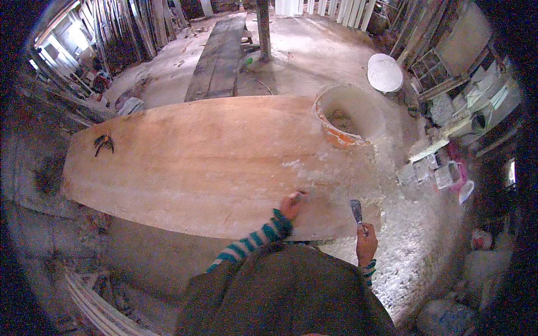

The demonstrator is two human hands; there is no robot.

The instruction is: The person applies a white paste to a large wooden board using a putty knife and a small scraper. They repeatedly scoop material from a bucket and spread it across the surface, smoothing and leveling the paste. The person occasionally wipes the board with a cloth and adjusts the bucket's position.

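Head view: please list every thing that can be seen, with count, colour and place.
wooden board: one, pale reddish brown, lying flat across the middle.
bucket: one, orange rim, whitish inside, at the board's far right end.
round lid: one, white, on the floor behind the bucket.
dark planks: a few, grey-brown, on the floor beyond the board.
putty knife: one, grey blade, in the right hand.
left hand: one, striped green sleeve, pressing something small on the board.
right hand: one, holding the putty knife upright.
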